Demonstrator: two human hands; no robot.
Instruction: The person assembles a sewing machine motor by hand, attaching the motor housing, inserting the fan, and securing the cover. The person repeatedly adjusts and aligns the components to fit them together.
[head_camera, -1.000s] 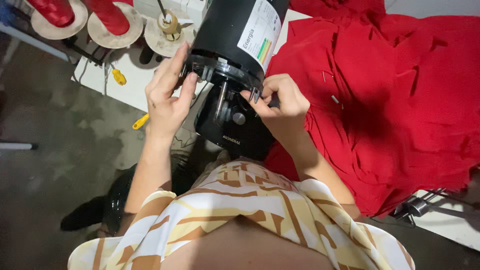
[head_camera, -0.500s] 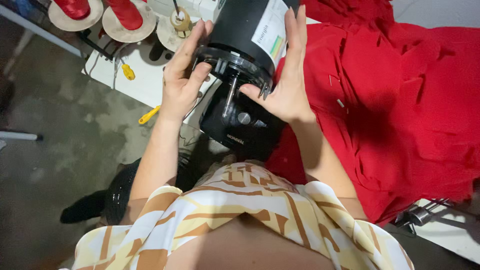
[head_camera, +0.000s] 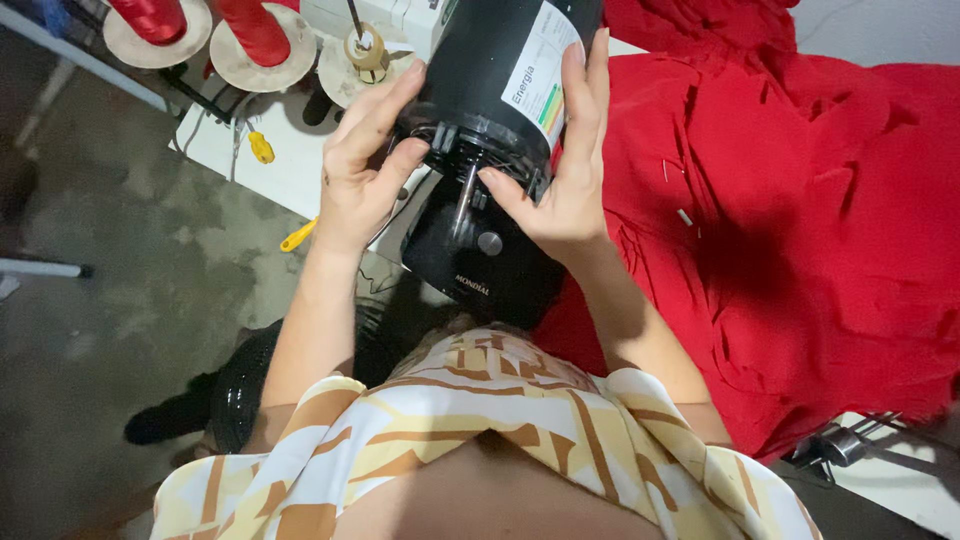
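At the far left we see the grey concrete floor (head_camera: 110, 300), and above it the white surface (head_camera: 290, 170) carrying two red thread cones on round pale bases (head_camera: 255, 35), a small brass-coloured spool (head_camera: 365, 50) and two yellow-handled tools (head_camera: 262, 148) near its edge. Moving right, our left hand (head_camera: 365, 160) is open and curved, its fingers stretched up along the left side of the black cylindrical motor housing (head_camera: 500, 70), the thumb pressing at the lower rim; it grips the housing without closing fully around it. The housing is held up in front of us, tilted, with a white label bearing coloured bars on its right face, and a metal shaft runs from its underside down into a black rounded plastic base (head_camera: 480, 260) just below, near our lap. Our right hand (head_camera: 560, 170) holds the housing's other side, fingers flat and extended over the label, thumb tucked under the rim. Further right a large heap of red fabric (head_camera: 790, 220) spreads across the surface, touching our right forearm. Below, our patterned cream-and-tan garment (head_camera: 500, 420) fills the foreground.
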